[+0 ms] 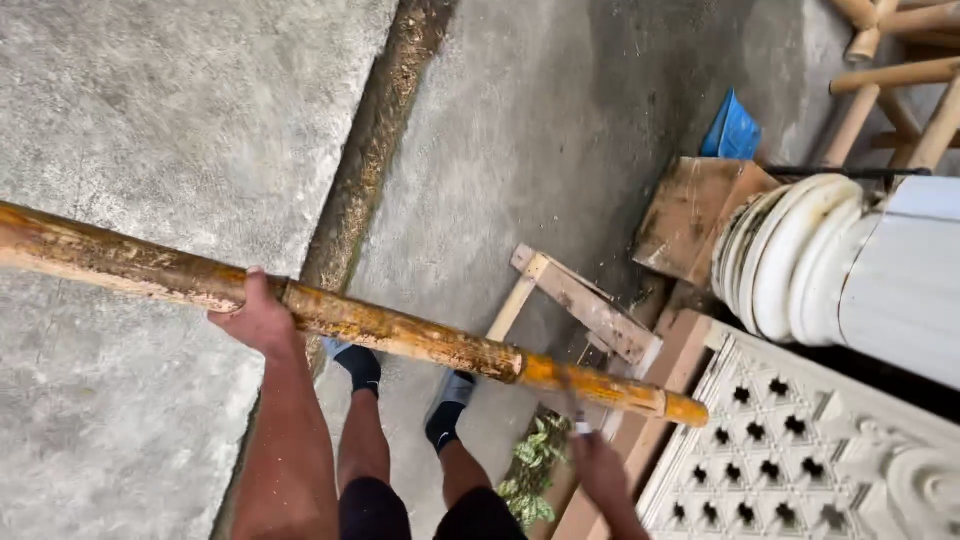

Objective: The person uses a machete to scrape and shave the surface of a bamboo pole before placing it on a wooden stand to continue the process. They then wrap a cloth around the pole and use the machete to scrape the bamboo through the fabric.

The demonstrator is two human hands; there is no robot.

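Left hand point(258, 318) grips the bamboo pole point(400, 335) from beneath; right hand point(598, 462), blurred, clutches a thin tool point(572, 398) against it.

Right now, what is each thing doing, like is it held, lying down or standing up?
Long yellow-brown bamboo pole: held off the ground, tilted.
Left hand: gripping the pole from beneath.
Right hand: blurred, holding a small tool against the pole.
Pale wooden frame: lying on the concrete.
White round column: standing on its base.
Blue plastic bag: lying on the floor.
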